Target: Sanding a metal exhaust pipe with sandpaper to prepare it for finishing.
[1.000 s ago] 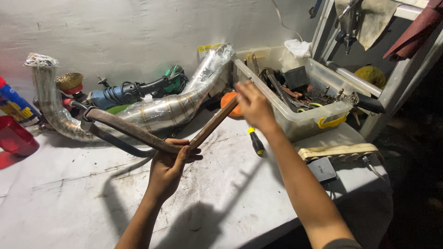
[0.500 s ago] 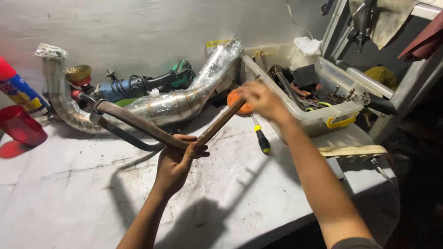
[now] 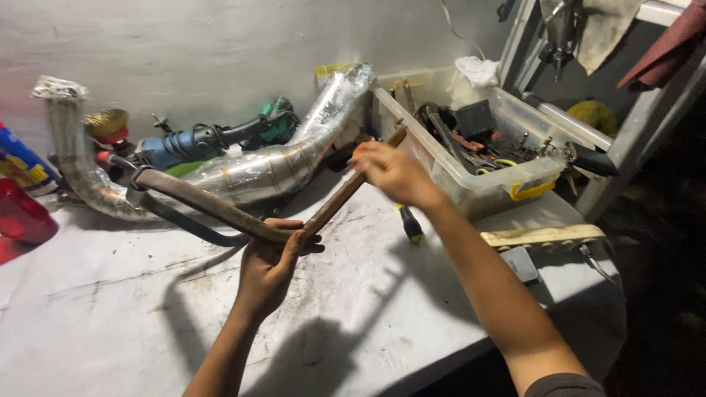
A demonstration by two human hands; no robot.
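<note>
Left hand (image 3: 268, 265): fingers closed around the bend of a rusty bent metal pipe (image 3: 220, 211), held above the grey workbench (image 3: 110, 323).
Right hand (image 3: 393, 173): wrapped round the pipe's far end, near a clear plastic parts bin (image 3: 478, 187).
Behind: shiny exhaust pipe (image 3: 250, 173), angle grinder (image 3: 213, 140).
Handling: likely stiff, fairly heavy, rough with rust; best gripped at bend and end.

right hand (image 3: 393, 173): slid up the rusty bent pipe (image 3: 220, 209), farther from the left hand (image 3: 273, 257) at the bend | orange disc once beside it: now hidden
</note>
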